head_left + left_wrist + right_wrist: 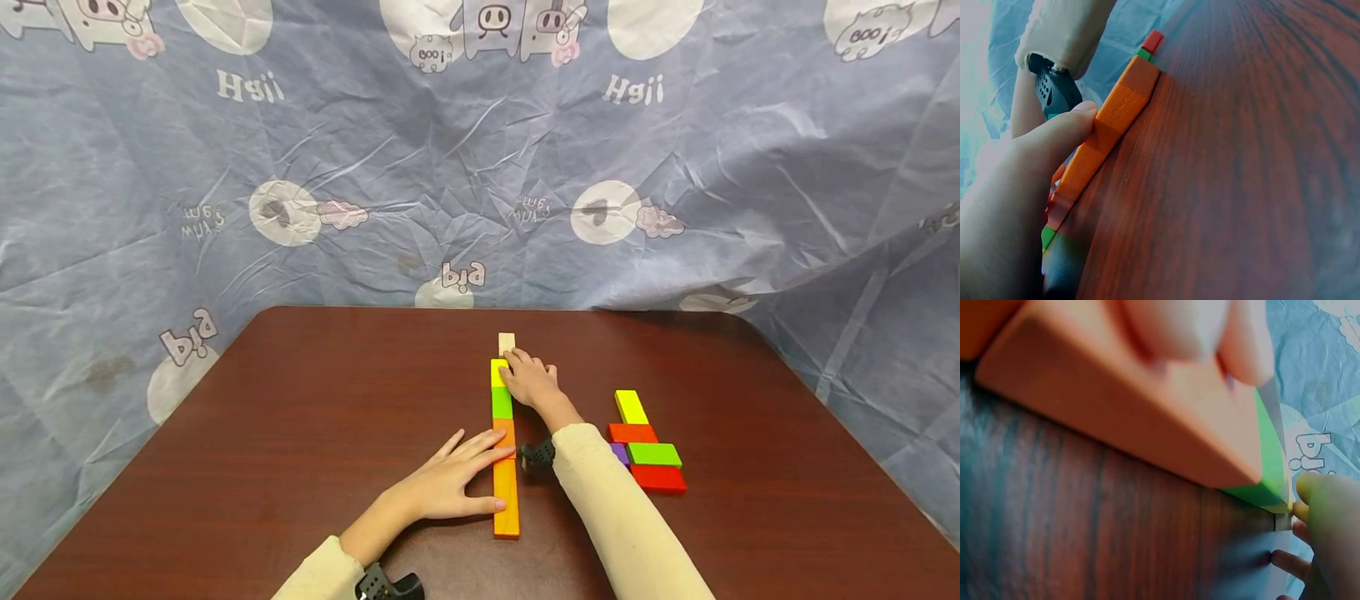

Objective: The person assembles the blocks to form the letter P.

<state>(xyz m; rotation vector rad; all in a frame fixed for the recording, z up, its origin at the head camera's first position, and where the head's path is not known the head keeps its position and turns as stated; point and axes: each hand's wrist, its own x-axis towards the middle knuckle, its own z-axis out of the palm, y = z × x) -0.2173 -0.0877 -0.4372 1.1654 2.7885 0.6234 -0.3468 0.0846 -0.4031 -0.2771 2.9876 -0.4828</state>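
Observation:
On the tabletop, a single row of blocks runs away from me. My left hand (450, 483) lies spread across its near part, fingers over an orange block (504, 433) and thumb against the yellow-orange block (506, 500) nearest me. Beyond them come a green block (502, 403) and a yellow block (497, 372). At the far end my right hand (531, 379) has its thumb over the yellow block and a fingertip right at a pale wooden block (507, 342). That pale block sits slightly right of the row.
Right of my right forearm lies a group of blocks: a yellow one (632, 407), red ones (658, 479), a green one (655, 454) and a partly hidden purple one (619, 452). A blue-grey printed cloth (420, 150) hangs behind the dark brown table (360, 383).

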